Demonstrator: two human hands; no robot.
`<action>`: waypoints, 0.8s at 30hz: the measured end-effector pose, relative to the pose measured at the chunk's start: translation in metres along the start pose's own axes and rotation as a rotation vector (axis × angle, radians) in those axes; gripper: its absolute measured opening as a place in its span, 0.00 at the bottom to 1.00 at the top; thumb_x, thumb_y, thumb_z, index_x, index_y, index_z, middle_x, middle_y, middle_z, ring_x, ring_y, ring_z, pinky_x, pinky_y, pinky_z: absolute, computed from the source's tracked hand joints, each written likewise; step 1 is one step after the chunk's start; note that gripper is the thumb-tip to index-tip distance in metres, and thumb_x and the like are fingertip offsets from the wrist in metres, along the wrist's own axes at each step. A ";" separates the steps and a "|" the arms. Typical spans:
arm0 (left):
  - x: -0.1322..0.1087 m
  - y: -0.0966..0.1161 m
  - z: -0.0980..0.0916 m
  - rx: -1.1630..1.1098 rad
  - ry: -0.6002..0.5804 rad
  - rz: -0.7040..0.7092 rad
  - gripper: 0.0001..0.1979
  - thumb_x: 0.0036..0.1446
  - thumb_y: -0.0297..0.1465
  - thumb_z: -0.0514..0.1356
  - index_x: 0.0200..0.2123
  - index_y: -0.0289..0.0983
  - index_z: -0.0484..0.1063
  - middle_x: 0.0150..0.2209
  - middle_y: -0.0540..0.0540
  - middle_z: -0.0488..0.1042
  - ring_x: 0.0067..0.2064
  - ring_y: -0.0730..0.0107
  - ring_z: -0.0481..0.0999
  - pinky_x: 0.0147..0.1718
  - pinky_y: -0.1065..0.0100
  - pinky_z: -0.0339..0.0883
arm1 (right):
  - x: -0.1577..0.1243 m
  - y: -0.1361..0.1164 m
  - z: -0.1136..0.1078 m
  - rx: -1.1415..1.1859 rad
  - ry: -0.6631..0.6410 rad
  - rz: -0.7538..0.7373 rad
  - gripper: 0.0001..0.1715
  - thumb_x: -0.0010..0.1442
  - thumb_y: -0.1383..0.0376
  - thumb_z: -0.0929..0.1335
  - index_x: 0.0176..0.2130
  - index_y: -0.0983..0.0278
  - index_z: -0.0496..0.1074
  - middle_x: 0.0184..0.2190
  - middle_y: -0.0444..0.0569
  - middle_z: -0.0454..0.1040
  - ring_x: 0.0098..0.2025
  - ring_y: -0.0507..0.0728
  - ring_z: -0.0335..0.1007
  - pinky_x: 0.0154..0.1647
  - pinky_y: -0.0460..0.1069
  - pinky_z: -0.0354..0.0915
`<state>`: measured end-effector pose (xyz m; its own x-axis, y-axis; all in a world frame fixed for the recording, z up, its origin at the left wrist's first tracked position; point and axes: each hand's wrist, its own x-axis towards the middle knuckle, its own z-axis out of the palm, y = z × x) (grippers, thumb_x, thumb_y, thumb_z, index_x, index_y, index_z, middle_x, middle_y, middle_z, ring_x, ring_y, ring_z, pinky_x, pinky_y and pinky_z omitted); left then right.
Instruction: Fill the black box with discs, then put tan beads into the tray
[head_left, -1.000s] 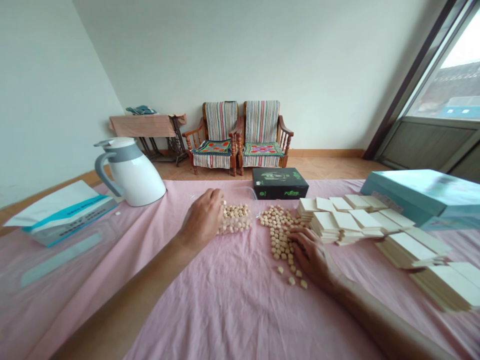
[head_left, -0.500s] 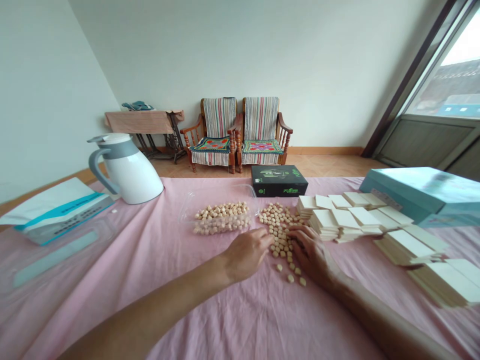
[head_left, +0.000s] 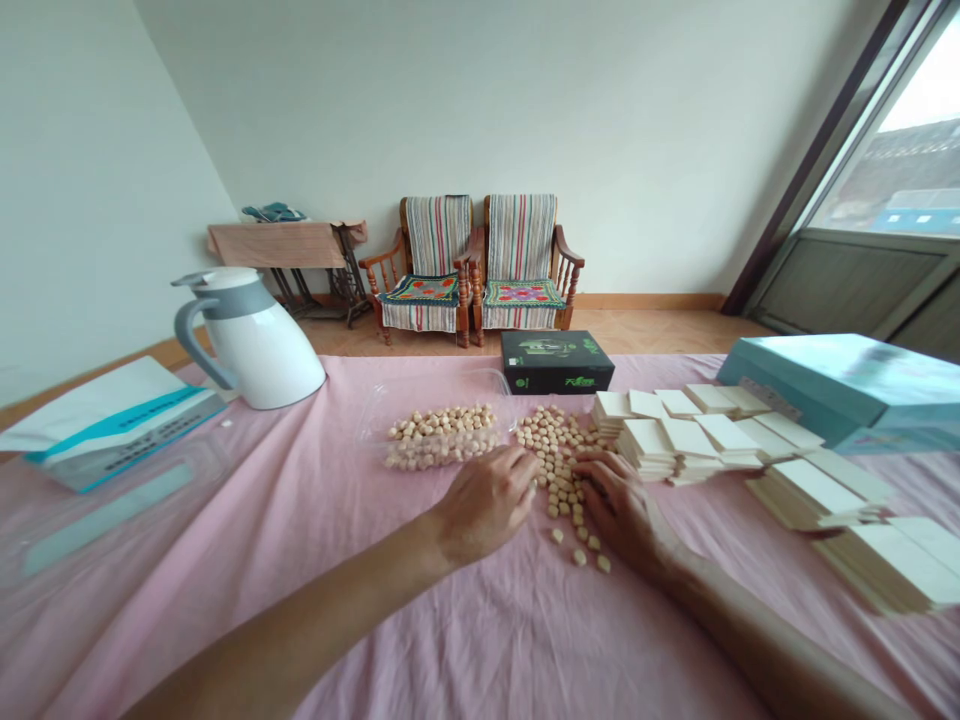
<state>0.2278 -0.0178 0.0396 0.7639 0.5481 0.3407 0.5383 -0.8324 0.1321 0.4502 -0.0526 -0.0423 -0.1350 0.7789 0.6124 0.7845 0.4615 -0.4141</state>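
Note:
A pile of small round beige pieces (head_left: 559,450) lies loose on the pink cloth, with several strays at its near end. On the pile's left side, my left hand (head_left: 484,505) is closed, fingers curled inward; whatever is inside them is hidden. My right hand (head_left: 626,515) rests along the right edge of the pile, its fingers somewhat apart and touching the pieces, with nothing visibly gripped. Just beyond my left hand stands a clear plastic container (head_left: 367,425) holding many more of the same pieces.
Stacks of pale rectangular tiles (head_left: 686,437) stand to the right, near a light blue box (head_left: 840,380). A black box (head_left: 556,362) sits behind the pile. At left are a white jug (head_left: 262,345), a blue-and-white packet (head_left: 127,415) and a clear plastic lid (head_left: 112,515).
My left hand has shifted slightly left, away from the pile. My right hand stays nearly where it was against the pieces.

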 end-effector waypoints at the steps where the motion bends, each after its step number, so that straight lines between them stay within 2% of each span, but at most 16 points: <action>1: -0.001 -0.005 -0.009 0.029 0.044 -0.014 0.03 0.60 0.25 0.52 0.34 0.37 0.63 0.36 0.48 0.69 0.39 0.68 0.69 0.40 0.68 0.64 | 0.000 0.000 0.000 -0.003 0.003 -0.002 0.12 0.60 0.71 0.62 0.43 0.62 0.70 0.44 0.52 0.71 0.47 0.59 0.67 0.48 0.56 0.66; 5: -0.003 -0.035 -0.040 0.148 0.224 -0.170 0.03 0.58 0.25 0.53 0.35 0.37 0.64 0.35 0.47 0.69 0.38 0.67 0.70 0.39 0.66 0.65 | 0.001 0.000 -0.001 -0.012 0.003 -0.007 0.12 0.59 0.71 0.62 0.42 0.62 0.70 0.45 0.52 0.71 0.47 0.59 0.67 0.47 0.56 0.67; 7: -0.004 -0.047 -0.048 0.214 0.280 -0.248 0.04 0.56 0.24 0.54 0.35 0.37 0.65 0.36 0.46 0.69 0.39 0.64 0.70 0.40 0.64 0.65 | 0.001 -0.001 -0.001 -0.016 0.006 -0.010 0.12 0.59 0.71 0.62 0.42 0.62 0.70 0.45 0.52 0.71 0.47 0.59 0.67 0.47 0.56 0.67; 9: -0.006 -0.049 -0.048 0.223 0.325 -0.261 0.05 0.56 0.24 0.55 0.37 0.36 0.65 0.38 0.45 0.69 0.42 0.62 0.70 0.43 0.61 0.65 | 0.001 0.000 -0.001 -0.020 0.005 -0.010 0.13 0.59 0.71 0.62 0.42 0.62 0.70 0.45 0.52 0.71 0.47 0.59 0.67 0.47 0.56 0.67; 12: -0.007 -0.036 -0.034 0.105 0.302 -0.136 0.05 0.60 0.26 0.53 0.39 0.36 0.66 0.39 0.44 0.70 0.43 0.64 0.70 0.44 0.63 0.66 | 0.001 0.001 0.000 -0.023 0.001 -0.009 0.13 0.58 0.71 0.62 0.42 0.62 0.71 0.44 0.52 0.72 0.46 0.59 0.68 0.46 0.57 0.67; 15: -0.004 -0.016 -0.010 -0.007 0.106 -0.021 0.05 0.62 0.26 0.51 0.36 0.37 0.66 0.36 0.46 0.70 0.40 0.68 0.71 0.42 0.66 0.66 | 0.001 0.002 0.001 -0.025 0.011 -0.013 0.12 0.59 0.70 0.62 0.42 0.62 0.71 0.44 0.52 0.72 0.46 0.60 0.68 0.46 0.57 0.67; 17: 0.002 -0.007 0.008 -0.054 -0.010 -0.033 0.03 0.60 0.25 0.52 0.36 0.37 0.65 0.37 0.47 0.70 0.40 0.68 0.71 0.41 0.67 0.65 | 0.000 0.003 0.001 -0.021 0.013 -0.013 0.12 0.59 0.70 0.62 0.42 0.62 0.71 0.44 0.52 0.71 0.47 0.60 0.68 0.47 0.57 0.67; 19: 0.010 -0.003 0.024 -0.079 -0.069 -0.067 0.03 0.59 0.25 0.53 0.35 0.37 0.64 0.38 0.47 0.70 0.41 0.68 0.71 0.40 0.68 0.65 | 0.000 0.002 0.000 -0.014 0.001 -0.011 0.13 0.60 0.70 0.62 0.43 0.61 0.71 0.44 0.52 0.71 0.47 0.59 0.67 0.47 0.57 0.67; 24: 0.023 -0.002 0.042 -0.091 -0.091 -0.096 0.03 0.57 0.24 0.55 0.34 0.38 0.63 0.37 0.47 0.70 0.41 0.67 0.70 0.40 0.68 0.65 | 0.002 -0.001 -0.003 0.009 -0.003 -0.011 0.13 0.60 0.70 0.61 0.43 0.61 0.70 0.44 0.52 0.71 0.47 0.59 0.68 0.47 0.56 0.67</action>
<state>0.2592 -0.0001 0.0076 0.7417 0.6272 0.2376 0.5790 -0.7776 0.2450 0.4507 -0.0532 -0.0387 -0.1455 0.7753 0.6146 0.7776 0.4737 -0.4134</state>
